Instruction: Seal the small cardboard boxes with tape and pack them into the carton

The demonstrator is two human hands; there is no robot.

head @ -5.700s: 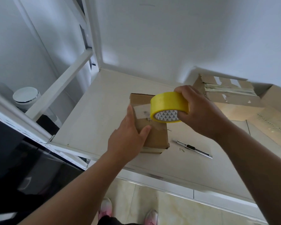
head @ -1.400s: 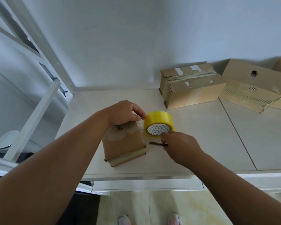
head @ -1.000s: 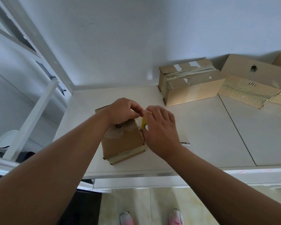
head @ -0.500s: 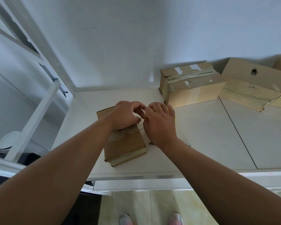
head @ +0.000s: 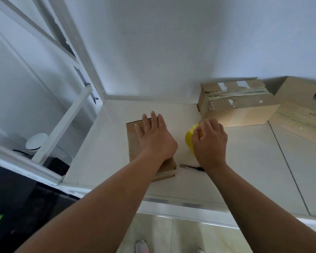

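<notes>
small box [head: 133, 143] flat on counter [head: 244, 170], under left grip [head: 155, 137] | left grip released, straight fingers pressing top | right grip [head: 210, 141] grasping yellow tape roll [head: 189, 137], just right of left grip | progress: sealing looks part-done, box not yet packed in carton

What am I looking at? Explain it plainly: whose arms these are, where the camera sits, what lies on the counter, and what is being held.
There is no machine here. These are a person's two bare arms, filmed by one wide-angle camera worn on the head, looking down at a white countertop. The left hand lies flat, fingers straight, on top of a small cardboard box. The right hand curls round a yellow tape roll just beside that box. A slim utility knife lies on the counter near the right wrist. At the back, by the wall, sit a bigger taped cardboard box and, to its right, more cardboard with a hole in it.
</notes>
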